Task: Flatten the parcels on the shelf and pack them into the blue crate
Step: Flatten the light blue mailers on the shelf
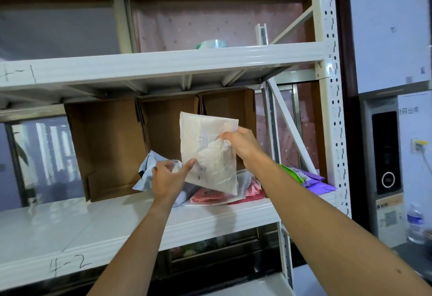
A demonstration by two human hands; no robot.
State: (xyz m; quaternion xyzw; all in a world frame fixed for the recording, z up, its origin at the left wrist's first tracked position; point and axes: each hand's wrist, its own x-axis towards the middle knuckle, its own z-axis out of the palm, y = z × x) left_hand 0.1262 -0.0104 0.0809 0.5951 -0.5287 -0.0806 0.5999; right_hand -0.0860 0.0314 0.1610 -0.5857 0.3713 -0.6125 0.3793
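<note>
I judge the job barely begun: a grey parcel (146,174), pink parcels (205,196) and purple parcels (314,181) lie unpacked on the shelf (117,221), and no blue crate is in view. My left hand (167,178) pinches the white envelope (208,155) at its lower left edge, above the pile. My right hand (242,143) pinches its right edge.

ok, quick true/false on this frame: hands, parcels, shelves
1. Left hand and right hand both hold the white parcel. True.
2. Pink parcels lie on the lower shelf. True.
3. The white parcel rests flat on the lower shelf. False: it is held up, off the shelf.
4. The tape roll sits beside the pink parcels. False: it sits on the upper shelf.
</note>
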